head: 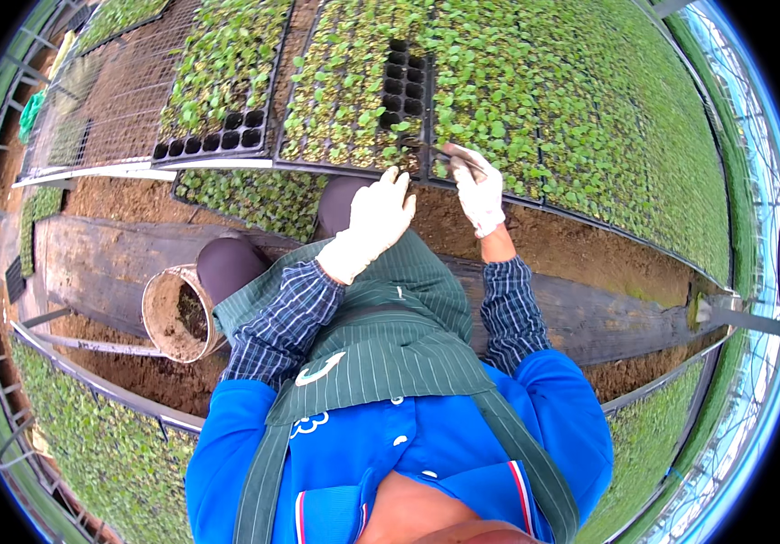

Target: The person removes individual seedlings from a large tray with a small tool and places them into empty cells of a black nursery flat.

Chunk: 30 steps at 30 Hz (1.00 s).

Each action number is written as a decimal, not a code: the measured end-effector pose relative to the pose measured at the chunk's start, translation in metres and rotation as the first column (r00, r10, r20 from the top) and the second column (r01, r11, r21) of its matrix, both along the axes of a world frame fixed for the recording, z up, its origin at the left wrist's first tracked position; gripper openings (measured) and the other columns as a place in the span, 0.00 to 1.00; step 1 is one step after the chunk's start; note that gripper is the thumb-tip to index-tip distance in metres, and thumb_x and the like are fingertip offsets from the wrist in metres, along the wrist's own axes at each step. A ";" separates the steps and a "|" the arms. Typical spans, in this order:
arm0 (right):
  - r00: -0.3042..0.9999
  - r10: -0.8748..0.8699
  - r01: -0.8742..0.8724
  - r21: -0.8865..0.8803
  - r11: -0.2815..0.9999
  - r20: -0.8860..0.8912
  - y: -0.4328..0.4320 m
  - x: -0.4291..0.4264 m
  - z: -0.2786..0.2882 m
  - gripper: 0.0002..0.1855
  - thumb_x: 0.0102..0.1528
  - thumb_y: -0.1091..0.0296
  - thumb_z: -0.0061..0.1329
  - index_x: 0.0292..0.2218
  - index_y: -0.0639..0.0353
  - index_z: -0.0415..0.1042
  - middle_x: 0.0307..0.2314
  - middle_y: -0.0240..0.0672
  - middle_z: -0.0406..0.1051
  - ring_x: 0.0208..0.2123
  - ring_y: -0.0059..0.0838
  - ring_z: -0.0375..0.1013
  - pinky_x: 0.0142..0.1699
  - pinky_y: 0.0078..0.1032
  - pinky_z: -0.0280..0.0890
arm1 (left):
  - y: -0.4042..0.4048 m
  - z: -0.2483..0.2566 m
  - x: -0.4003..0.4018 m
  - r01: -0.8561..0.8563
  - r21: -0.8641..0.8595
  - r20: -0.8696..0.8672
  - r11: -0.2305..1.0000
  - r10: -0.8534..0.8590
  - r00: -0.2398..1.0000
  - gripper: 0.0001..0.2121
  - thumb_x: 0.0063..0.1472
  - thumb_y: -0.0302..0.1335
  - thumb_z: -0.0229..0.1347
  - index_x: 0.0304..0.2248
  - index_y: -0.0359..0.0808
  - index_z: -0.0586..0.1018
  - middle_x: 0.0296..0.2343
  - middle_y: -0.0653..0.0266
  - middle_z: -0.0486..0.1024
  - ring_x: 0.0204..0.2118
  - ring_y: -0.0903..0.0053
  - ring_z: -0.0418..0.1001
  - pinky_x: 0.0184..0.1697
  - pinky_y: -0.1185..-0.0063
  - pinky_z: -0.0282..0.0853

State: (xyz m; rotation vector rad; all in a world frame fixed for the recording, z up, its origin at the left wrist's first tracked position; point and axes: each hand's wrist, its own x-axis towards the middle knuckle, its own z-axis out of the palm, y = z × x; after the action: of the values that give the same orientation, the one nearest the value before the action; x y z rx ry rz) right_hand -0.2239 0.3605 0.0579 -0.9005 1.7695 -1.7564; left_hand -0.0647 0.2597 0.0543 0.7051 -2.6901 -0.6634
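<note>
My left hand (377, 219), in a white glove, is at the front edge of a black plug tray (352, 165) of seedlings. Its fingers are slightly apart and I see nothing in them. My right hand (477, 187), gloved too, grips a thin dark tool (439, 147), perhaps tweezers, whose tip points left over that tray. Beyond the tip, a block of bare cells (403, 88) runs through the small green seedlings (339, 88). To the right, another tray (488, 95) is densely filled with seedlings.
A tray (226, 68) with some bare front cells stands at left on a wire mesh bench (114, 102). One more seedling tray (250, 197) lies below the bench edge. A dirty bucket (175, 313) holding dark soil stands by my left knee. Another seedling bench (101, 442) lies behind me.
</note>
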 end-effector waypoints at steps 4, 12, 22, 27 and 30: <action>0.973 0.066 -0.058 -0.040 0.997 0.220 -0.007 -0.015 -0.003 0.12 0.56 0.74 0.45 0.41 0.67 0.71 0.38 0.36 0.73 0.36 0.23 0.73 0.42 0.19 0.67 | 0.013 0.003 -0.023 -0.013 0.045 0.244 0.999 0.002 0.970 0.25 0.57 0.38 0.48 0.52 0.36 0.65 0.53 0.43 0.56 0.31 0.62 0.76 0.32 0.73 0.73; 0.952 0.036 -0.031 -0.020 0.999 0.305 0.001 -0.036 -0.010 0.15 0.55 0.63 0.47 0.39 0.67 0.72 0.34 0.38 0.74 0.32 0.25 0.75 0.40 0.22 0.67 | 0.015 -0.011 -0.028 -0.019 0.044 0.268 0.999 0.006 0.963 0.30 0.55 0.38 0.51 0.56 0.39 0.60 0.56 0.38 0.46 0.29 0.62 0.76 0.30 0.73 0.73; 0.930 -0.001 0.048 -0.118 0.992 0.369 0.015 -0.040 -0.015 0.15 0.55 0.63 0.48 0.37 0.68 0.72 0.33 0.39 0.74 0.30 0.27 0.75 0.36 0.21 0.69 | 0.012 -0.017 -0.032 -0.032 0.081 0.251 0.996 0.011 0.968 0.30 0.54 0.36 0.52 0.56 0.38 0.59 0.57 0.41 0.47 0.30 0.61 0.76 0.31 0.73 0.73; 0.933 -0.041 0.076 -0.083 0.994 0.356 0.019 -0.043 -0.020 0.19 0.55 0.61 0.48 0.40 0.70 0.70 0.35 0.42 0.73 0.32 0.31 0.75 0.38 0.27 0.70 | 0.010 -0.024 -0.038 0.014 0.017 0.235 1.000 -0.017 0.972 0.30 0.53 0.35 0.52 0.54 0.32 0.60 0.56 0.43 0.51 0.29 0.64 0.75 0.30 0.73 0.72; 0.924 -0.049 0.095 -0.102 0.990 0.378 0.019 -0.043 -0.021 0.15 0.55 0.65 0.48 0.38 0.70 0.71 0.32 0.40 0.74 0.29 0.27 0.75 0.35 0.22 0.70 | 0.010 -0.031 -0.039 0.024 -0.035 0.247 0.999 -0.015 0.969 0.30 0.54 0.36 0.52 0.54 0.31 0.61 0.55 0.44 0.55 0.27 0.65 0.74 0.30 0.72 0.71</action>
State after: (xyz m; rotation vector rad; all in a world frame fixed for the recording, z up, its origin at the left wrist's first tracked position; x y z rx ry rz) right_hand -0.2667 0.3796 0.0365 -0.5008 1.4775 -1.9451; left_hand -0.1037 0.2700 0.0232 0.8002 -2.9306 -0.5600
